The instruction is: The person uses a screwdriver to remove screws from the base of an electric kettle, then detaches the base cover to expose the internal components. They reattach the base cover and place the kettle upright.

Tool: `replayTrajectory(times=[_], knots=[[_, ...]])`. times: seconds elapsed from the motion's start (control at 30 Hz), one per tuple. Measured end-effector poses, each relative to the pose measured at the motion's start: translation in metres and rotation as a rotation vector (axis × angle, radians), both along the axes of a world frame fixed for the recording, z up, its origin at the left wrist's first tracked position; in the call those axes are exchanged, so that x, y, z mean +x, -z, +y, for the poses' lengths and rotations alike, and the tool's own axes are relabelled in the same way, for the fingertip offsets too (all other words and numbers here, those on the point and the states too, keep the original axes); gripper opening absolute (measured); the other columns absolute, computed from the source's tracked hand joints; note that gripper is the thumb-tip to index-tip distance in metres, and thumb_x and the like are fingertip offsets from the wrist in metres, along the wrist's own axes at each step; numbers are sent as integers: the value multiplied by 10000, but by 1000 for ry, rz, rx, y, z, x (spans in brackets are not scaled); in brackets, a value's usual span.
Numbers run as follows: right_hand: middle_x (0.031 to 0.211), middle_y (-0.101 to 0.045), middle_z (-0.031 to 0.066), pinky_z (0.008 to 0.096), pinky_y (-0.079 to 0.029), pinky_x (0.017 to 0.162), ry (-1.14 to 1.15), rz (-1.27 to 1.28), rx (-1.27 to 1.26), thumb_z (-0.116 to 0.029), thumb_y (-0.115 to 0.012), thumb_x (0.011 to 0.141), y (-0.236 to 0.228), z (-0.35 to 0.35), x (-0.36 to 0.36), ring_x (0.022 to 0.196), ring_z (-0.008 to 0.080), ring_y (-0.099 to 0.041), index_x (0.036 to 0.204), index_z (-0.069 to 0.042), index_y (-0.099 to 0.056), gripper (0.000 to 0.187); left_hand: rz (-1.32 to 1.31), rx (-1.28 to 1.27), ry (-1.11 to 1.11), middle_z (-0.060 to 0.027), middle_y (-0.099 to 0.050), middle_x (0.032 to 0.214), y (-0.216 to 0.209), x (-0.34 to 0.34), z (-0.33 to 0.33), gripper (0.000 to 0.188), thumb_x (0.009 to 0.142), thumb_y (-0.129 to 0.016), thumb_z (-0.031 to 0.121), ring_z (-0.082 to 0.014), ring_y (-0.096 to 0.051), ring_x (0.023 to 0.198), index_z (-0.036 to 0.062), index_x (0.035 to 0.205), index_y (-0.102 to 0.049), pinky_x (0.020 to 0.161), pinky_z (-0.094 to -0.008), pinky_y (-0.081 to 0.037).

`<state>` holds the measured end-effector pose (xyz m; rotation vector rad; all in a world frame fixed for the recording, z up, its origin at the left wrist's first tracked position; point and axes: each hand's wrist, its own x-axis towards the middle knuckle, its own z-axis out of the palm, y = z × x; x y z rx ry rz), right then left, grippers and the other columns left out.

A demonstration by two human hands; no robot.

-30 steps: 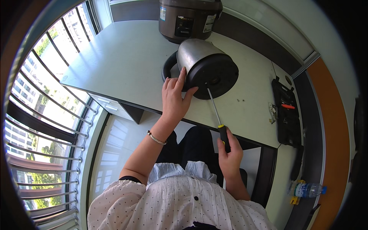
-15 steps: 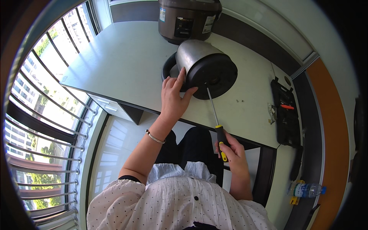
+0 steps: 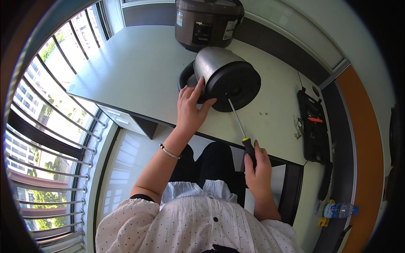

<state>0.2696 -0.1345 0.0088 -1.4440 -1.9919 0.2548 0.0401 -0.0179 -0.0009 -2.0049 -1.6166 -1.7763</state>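
Head view showed the left hand (image 3: 192,109) grasping the kettle (image 3: 214,60), its index finger laid straight along the metal wall, the other fingers bent near the handle side and the thumb resting on the rim of the base. Fingers of the right hand (image 3: 258,170) were wrapped around the screwdriver (image 3: 247,144), a tool with a thick, dark grip, a yellow collar and a slim, straight shaft of shiny metal whose tip met the underside of the kettle. That kettle lay on its side on the desk (image 3: 130,63), a rounded cylinder of softly gleaming, brushed-looking metal with a curved black loop of a handle and a matte black, disc-shaped base tilted toward the person. A slender metal bracelet (image 3: 169,152) with a rounded end circled the left wrist, and the blouse (image 3: 185,223) below was pale, gathered cloth scattered with dark dots. Behind the kettle stood a rice cooker (image 3: 209,25), brown, glossy and barrel-shaped. Tiny dark bits (image 3: 263,113) dotted the smooth, pale desktop to the right, near an open black tool case (image 3: 313,143) with moulded hollows and a red-orange piece (image 3: 314,120) in it. Farther off, a clear plastic bottle (image 3: 337,209) with a blue cap lay on its side, and rounded metal bars (image 3: 55,174) crossed the window at left.
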Motion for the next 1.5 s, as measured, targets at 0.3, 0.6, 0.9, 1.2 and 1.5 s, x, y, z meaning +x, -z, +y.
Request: replayTrajectory(times=[0.3, 0.6, 0.9, 1.2, 1.5], knots=[[791, -649, 108, 275, -484, 477, -96, 595, -661, -55, -616, 823, -11, 19, 3, 643, 145, -624, 1167, 8, -483, 374, -6, 0, 34, -101, -537, 778, -3, -3, 0, 622, 710, -765, 216, -260, -518, 780, 24, 1256, -537, 951, -413, -375], [751, -565, 102, 360, -485, 562, 84, -384, 111, -167, -607, 835, -35, 9, -9, 621, 266, -590, 1221, 15, -518, 436, 60, -53, 114, -49, -502, 801, -2, -12, 5, 664, 740, -739, 226, -223, -504, 839, 132, 1343, -479, 1029, -431, -291], [784, -514, 70, 339, -464, 592, 64, -432, 246, -138, -668, 776, -49, 16, 5, 681, 231, -553, 1132, -8, -583, 388, 59, -46, 138, -22, -463, 765, -1, -15, 11, 597, 757, -685, 127, -195, -473, 819, 164, 1326, -510, 960, -348, -267], [822, -484, 80, 355, -442, 634, 144, -456, 375, -92, -707, 691, -39, 21, 4, 724, 246, -526, 1003, -17, -593, 340, 54, -73, 184, -14, -492, 756, -2, -23, 15, 577, 745, -680, 128, -184, -481, 816, 134, 1303, -535, 944, -330, -269], [773, -511, 93, 332, -424, 626, 201, -519, 220, -81, -636, 755, -32, 26, 1, 699, 234, -540, 925, -20, -560, 196, 28, -79, 215, -9, -502, 733, -2, -23, 18, 568, 729, -672, 98, -176, -490, 798, 108, 1284, -552, 928, -318, -271]])
